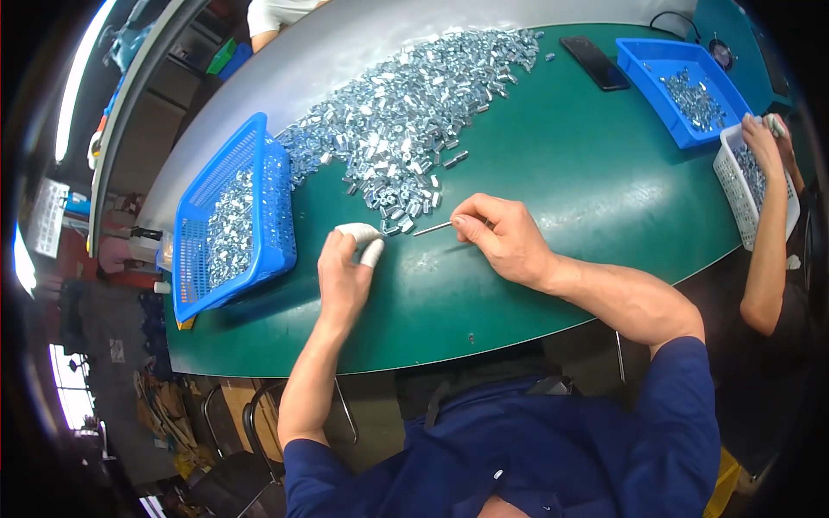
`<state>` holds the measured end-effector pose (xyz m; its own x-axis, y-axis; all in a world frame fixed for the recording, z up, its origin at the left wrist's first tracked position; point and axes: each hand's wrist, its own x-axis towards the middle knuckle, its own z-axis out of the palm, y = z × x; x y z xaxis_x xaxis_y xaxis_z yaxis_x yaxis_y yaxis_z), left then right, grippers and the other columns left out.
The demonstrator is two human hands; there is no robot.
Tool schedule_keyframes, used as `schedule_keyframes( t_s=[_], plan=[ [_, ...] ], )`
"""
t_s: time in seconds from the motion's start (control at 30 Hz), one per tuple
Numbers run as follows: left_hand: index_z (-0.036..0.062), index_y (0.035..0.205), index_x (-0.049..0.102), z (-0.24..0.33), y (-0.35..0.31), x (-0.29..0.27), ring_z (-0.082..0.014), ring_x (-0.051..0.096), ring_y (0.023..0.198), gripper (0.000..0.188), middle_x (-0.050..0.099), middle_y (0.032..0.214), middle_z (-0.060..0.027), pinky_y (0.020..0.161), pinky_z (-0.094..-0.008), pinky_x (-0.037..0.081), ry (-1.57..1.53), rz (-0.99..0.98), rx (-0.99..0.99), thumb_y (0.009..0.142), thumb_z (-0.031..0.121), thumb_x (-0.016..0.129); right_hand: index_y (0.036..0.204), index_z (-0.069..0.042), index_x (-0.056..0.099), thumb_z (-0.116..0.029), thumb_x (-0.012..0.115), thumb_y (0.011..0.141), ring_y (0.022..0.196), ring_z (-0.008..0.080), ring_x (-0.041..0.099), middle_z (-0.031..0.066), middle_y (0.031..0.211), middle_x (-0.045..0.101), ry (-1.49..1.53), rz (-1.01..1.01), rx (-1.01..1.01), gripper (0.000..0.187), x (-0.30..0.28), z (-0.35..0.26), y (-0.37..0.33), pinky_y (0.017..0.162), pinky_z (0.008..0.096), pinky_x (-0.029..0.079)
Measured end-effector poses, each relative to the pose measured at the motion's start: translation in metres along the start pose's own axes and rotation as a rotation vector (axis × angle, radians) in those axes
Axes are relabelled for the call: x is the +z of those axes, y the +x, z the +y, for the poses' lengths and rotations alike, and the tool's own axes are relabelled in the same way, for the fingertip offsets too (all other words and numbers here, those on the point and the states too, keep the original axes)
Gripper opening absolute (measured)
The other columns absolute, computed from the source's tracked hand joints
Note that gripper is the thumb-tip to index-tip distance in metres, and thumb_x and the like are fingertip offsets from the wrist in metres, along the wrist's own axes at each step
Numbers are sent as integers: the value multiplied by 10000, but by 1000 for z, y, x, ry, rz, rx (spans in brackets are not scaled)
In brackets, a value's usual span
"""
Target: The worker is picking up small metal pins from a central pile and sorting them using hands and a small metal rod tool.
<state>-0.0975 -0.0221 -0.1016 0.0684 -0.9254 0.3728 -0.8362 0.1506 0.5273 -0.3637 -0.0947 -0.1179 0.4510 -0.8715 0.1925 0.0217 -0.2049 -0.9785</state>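
My right hand [511,239] grips a thin metal rod [433,229] between thumb and fingers, its free end pointing left near the close edge of a pile of small shiny metal sleeves [406,112]. My left hand [345,272] is beside that edge, with white coverings on the thumb and a finger. Its two covered tips come together in a pinch next to the nearest sleeves. Anything between those tips is too small to make out. The pile spreads from in front of my hands toward the far side of the green table [544,164].
A blue basket [278,207] of metal pieces stands left of my hand. At the far right are a black phone [594,63], a blue tray [643,82] with pieces, and a white basket [734,203] where another person's hands [766,142] work. Another person's arm shows at the far side.
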Motion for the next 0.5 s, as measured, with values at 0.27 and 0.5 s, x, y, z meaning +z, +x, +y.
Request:
schedule_keyframes(
  t_s=[0.27,0.5],
  plan=[
    [41,1036,733,49,2,7,-274,693,972,222,740,1060,-111,857,-368,553,-106,-45,238,833,-3,813,941,-8,705,-165,663,1018,714,190,664,97,784,688,-224,-27,-207,179,5,-1,0,653,336,521],
    [27,1022,728,54,3,23,-298,692,971,224,734,1053,-123,853,-386,562,-109,-51,304,819,-16,812,781,-34,694,-285,639,1005,603,329,643,135,649,656,-200,-63,-50,341,10,4,-2,596,419,496]
  ],
)
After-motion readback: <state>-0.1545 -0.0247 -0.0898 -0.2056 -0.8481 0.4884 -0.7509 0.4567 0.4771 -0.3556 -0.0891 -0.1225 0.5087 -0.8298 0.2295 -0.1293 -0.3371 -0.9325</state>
